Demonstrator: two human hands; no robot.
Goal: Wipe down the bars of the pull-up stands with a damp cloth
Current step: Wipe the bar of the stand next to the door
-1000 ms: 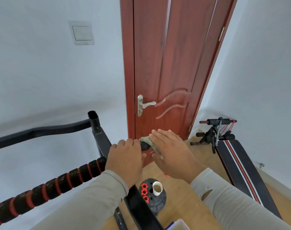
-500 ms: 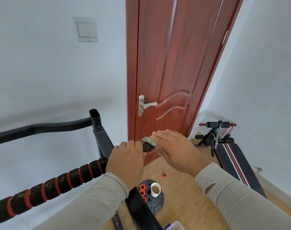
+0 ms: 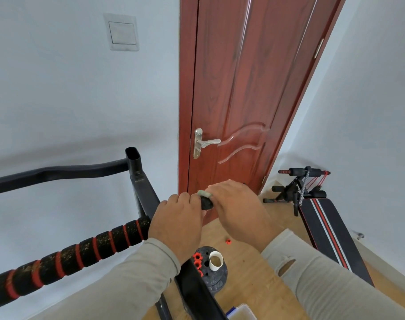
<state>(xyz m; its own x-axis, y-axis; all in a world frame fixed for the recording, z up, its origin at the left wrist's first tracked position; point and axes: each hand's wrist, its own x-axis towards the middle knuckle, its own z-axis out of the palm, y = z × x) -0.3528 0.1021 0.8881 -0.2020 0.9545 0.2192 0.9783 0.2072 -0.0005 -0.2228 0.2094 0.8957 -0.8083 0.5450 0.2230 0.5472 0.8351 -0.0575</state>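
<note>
Your left hand (image 3: 177, 224) is wrapped around the bar (image 3: 81, 251) near its door-side end, just past the last red band of the foam grip. Your right hand (image 3: 239, 207) is over the bar's black end cap (image 3: 206, 202), fingers curled down, pinching the cloth (image 3: 203, 194) against the cap; only a small pale green corner of the cloth shows between your two hands. The hands are almost touching. Behind the bar: black upright tube (image 3: 133, 161) with a thinner black rail (image 3: 58, 173) running off left. Below the bar, on the floor: weight plate (image 3: 217, 277) with a white cup (image 3: 215, 260) on it, small red piece (image 3: 228, 240) nearby. Right of the bar: sit-up bench (image 3: 323, 224). Door (image 3: 247, 93) is beyond the bar end.
</note>
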